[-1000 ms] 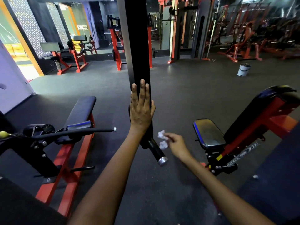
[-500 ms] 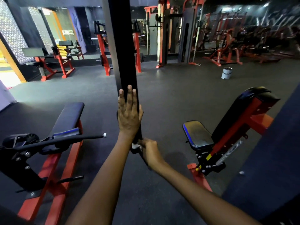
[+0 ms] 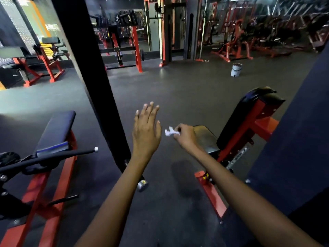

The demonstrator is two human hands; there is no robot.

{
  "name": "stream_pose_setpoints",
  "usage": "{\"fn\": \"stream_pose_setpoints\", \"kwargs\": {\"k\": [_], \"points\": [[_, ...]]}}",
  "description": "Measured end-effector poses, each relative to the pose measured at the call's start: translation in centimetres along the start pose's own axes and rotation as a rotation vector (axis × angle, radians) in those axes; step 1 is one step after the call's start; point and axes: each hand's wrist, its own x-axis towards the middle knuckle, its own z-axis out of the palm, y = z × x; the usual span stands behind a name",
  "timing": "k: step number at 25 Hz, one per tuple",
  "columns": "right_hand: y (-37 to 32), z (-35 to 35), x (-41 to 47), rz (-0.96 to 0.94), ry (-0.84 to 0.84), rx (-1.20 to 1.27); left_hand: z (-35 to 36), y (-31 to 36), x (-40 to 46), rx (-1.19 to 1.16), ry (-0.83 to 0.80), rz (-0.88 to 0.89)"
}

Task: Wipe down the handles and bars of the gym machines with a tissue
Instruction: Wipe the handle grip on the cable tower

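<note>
Both hands have come off the black bar (image 3: 92,77). Left hand (image 3: 146,132) now hovers to its right, fingers straight and together, touching nothing. Right hand (image 3: 185,135) pinches the crumpled tissue (image 3: 170,131) just beside the left, above the floor. Far off, a grey bucket (image 3: 236,69) stands on the floor; its contents cannot be made out.

My left hand (image 3: 146,132) has come off the black bar (image 3: 99,90) — it now hangs flat in the air just right of it. My right hand (image 3: 185,135) has pulled off the bar's lower end, pinching the tissue (image 3: 170,131) between both hands.
</note>
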Motion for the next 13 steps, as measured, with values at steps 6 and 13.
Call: {"fn": "stream_pose_setpoints", "kwargs": {"k": [6,13], "points": [[2.7,-1.9,8.9,-0.056,0.004,-0.238,8.1,1.5,2.8,0.12,-0.254,-0.379],[4.7,0.1,18.7,-0.148,-0.146,-0.286,15.4,0.3,6.6,0.25,-0.397,-0.595]]}}
